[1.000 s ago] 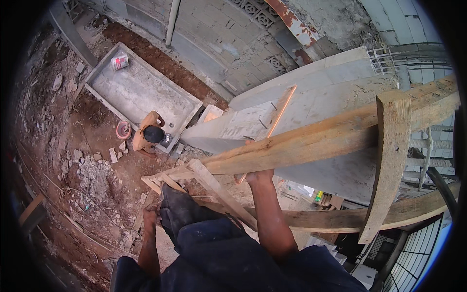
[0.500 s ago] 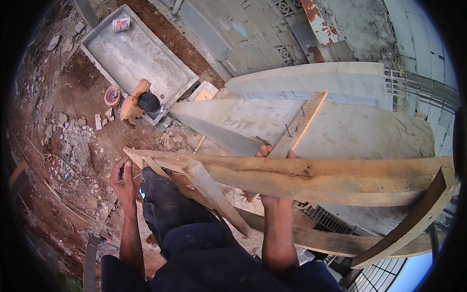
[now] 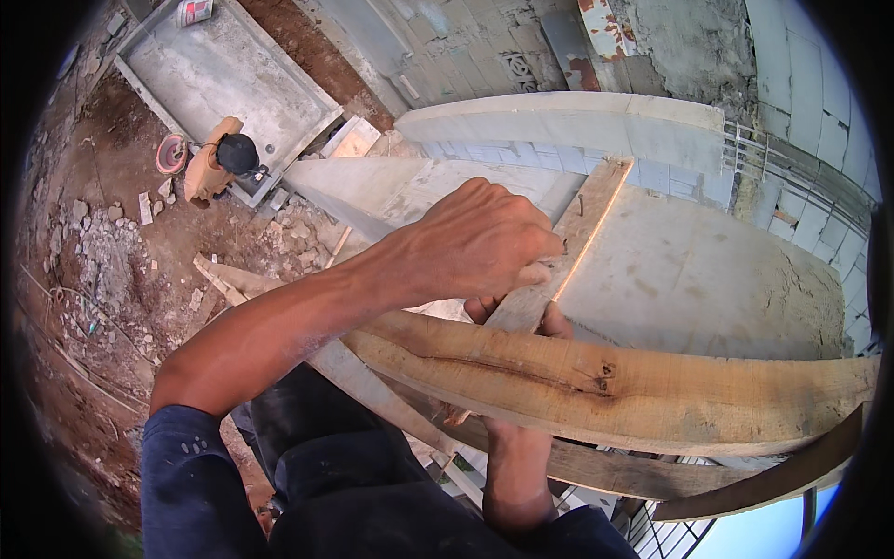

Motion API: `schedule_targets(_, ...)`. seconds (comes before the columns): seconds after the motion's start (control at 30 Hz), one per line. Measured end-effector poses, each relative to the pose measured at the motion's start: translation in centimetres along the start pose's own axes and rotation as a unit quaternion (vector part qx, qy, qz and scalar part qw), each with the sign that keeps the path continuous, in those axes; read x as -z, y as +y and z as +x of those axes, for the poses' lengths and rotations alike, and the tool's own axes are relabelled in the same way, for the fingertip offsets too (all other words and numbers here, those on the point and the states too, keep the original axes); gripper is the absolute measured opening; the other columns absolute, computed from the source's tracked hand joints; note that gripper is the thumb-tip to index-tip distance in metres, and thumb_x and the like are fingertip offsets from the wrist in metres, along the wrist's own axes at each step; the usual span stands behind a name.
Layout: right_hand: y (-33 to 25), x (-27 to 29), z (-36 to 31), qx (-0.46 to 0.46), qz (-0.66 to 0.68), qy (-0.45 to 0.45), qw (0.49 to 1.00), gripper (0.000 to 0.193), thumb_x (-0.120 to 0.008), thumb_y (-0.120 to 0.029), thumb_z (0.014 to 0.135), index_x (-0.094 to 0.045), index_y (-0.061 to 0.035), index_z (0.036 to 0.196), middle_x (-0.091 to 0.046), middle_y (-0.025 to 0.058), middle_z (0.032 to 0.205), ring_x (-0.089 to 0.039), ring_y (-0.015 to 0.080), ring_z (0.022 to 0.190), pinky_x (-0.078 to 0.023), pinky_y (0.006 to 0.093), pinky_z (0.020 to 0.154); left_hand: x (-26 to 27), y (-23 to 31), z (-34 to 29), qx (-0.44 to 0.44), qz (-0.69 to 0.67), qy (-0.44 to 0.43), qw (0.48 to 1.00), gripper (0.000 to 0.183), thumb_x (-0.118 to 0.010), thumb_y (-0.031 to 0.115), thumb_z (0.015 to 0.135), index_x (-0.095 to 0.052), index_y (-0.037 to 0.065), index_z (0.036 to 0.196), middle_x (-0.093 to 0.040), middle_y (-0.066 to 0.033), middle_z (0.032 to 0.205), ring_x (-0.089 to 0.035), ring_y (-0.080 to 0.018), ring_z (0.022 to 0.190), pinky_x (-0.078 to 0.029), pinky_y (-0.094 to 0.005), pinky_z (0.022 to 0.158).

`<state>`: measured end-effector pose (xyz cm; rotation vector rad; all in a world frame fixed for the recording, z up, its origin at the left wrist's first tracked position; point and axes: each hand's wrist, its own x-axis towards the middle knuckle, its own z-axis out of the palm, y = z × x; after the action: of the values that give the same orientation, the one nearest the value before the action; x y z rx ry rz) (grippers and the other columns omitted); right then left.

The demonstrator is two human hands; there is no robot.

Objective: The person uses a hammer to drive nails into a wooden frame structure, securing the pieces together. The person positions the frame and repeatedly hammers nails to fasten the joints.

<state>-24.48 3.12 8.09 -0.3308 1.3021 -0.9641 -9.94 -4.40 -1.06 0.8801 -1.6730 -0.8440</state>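
My left hand [image 3: 489,233] reaches across to a short wooden board [image 3: 589,210] and is closed in a fist at its left edge. Its fingers are pinched where a nail stands in the board; most of that nail is hidden by the fingers. Farther up the board, a second nail [image 3: 579,202] sticks out. My right hand [image 3: 556,321] grips the board's lower end from beneath, with fingertips showing on both sides. The rest of that hand is hidden behind a thick timber beam [image 3: 596,377], which crosses in front of me under the board.
More timbers, including a curved-looking brace [image 3: 764,480], frame the lower right. Below stand concrete walls [image 3: 568,116] and a concrete basin [image 3: 321,119]. A co-worker [image 3: 209,168] bends beside it, near a pink tub [image 3: 171,154]. Rubble [image 3: 102,261] covers the earth at left.
My left hand has come from the beam's left end, up and right, onto the nail in the board. My right hand still holds the board. The view has shifted slightly.
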Motion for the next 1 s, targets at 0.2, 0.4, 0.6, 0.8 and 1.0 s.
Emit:
schedule_targets(0.2,0.2,-0.3,-0.2,0.005,0.030,0.013,0.999,0.049,-0.033,-0.038,0.105,-0.049,0.0000,0.131,-0.064,0.0207,0.116,-0.066,0.0340,0.108,-0.058,0.0460,0.089,0.4,0.2,0.5,-0.003,-0.027,-0.001,1.000,0.025,-0.071,0.029,0.079,-0.071,0.005,0.080,-0.061,-0.0089,0.071,-0.062,-0.0304,0.070,-0.047,-0.0434,0.063)
schedule_targets(0.4,0.3,0.3,-0.2,0.010,0.044,-0.014,0.999,0.050,-0.034,-0.039,0.105,-0.048,-0.0005,0.133,-0.063,0.0202,0.119,-0.066,0.0336,0.108,-0.058,0.0446,0.090,1.0,0.6,1.0,0.013,0.016,-0.056,0.998,0.027,-0.070,0.033,0.079,-0.076,0.007,0.086,-0.064,-0.0088,0.072,-0.063,-0.0295,0.069,-0.046,-0.0434,0.062)
schedule_targets(0.6,-0.1,0.1,-0.3,-0.010,-0.007,0.027,1.000,0.052,-0.036,-0.042,0.103,-0.050,-0.0016,0.133,-0.063,0.0197,0.120,-0.063,0.0308,0.113,-0.057,0.0433,0.091,1.9,1.5,2.1,-0.014,0.096,-0.076,0.992,0.026,-0.068,0.032,0.080,-0.075,0.007,0.078,-0.065,-0.0088,0.068,-0.064,-0.0284,0.065,-0.045,-0.0427,0.060)
schedule_targets(0.8,-0.1,-0.2,-0.5,-0.015,-0.012,0.016,1.000,0.054,-0.035,-0.044,0.104,-0.049,-0.0005,0.133,-0.062,0.0196,0.121,-0.062,0.0307,0.113,-0.056,0.0426,0.091,2.0,1.5,2.7,-0.055,0.108,-0.065,0.990,0.026,-0.068,0.029,0.077,-0.072,0.005,0.069,-0.062,-0.0092,0.059,-0.064,-0.0268,0.060,-0.048,-0.0418,0.060)
schedule_targets(1.0,0.0,0.2,-0.5,-0.012,-0.003,0.003,1.000,0.054,-0.035,-0.044,0.104,-0.050,-0.0003,0.133,-0.062,0.0194,0.121,-0.062,0.0306,0.114,-0.055,0.0422,0.093,2.1,1.6,2.9,-0.036,0.091,-0.099,0.990,0.025,-0.069,0.031,0.078,-0.074,0.007,0.074,-0.063,-0.0080,0.062,-0.066,-0.0254,0.064,-0.050,-0.0408,0.060)
